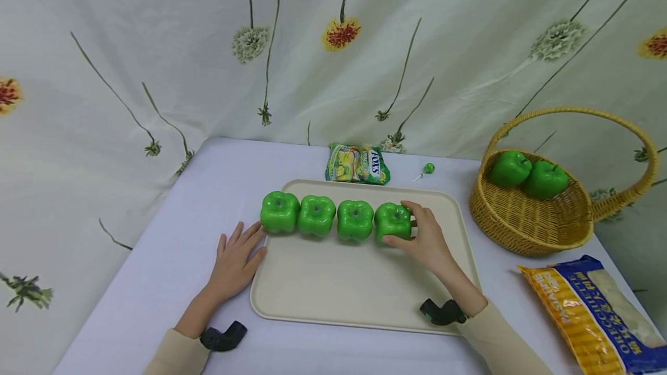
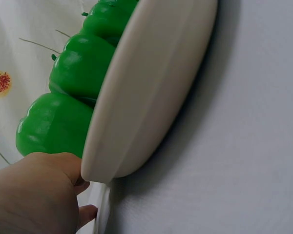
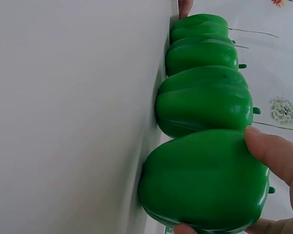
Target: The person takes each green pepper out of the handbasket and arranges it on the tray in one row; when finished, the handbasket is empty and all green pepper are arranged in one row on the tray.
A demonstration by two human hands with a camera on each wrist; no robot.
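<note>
A row of several green bell peppers stands stem up across the beige tray (image 1: 344, 288). My right hand (image 1: 424, 236) grips the rightmost green bell pepper (image 1: 393, 222), thumb on the near side and fingers round the far side. In the right wrist view that same bell pepper (image 3: 205, 180) sits close over the tray, apart from its neighbour at the lower end. My left hand (image 1: 235, 262) lies with fingers spread at the tray's left edge, fingertips right by the leftmost bell pepper (image 1: 279, 212). The left wrist view has this hand (image 2: 36, 195) against the tray's rim.
A wicker basket (image 1: 526, 236) with two green bell peppers (image 1: 545, 180) stands to the right. Nearer me lies an orange and blue pasta bag (image 1: 599, 317). Behind the tray are a green Fox's candy bag (image 1: 356, 165) and a green lollipop (image 1: 428, 168). A floral curtain (image 1: 333, 85) hangs behind.
</note>
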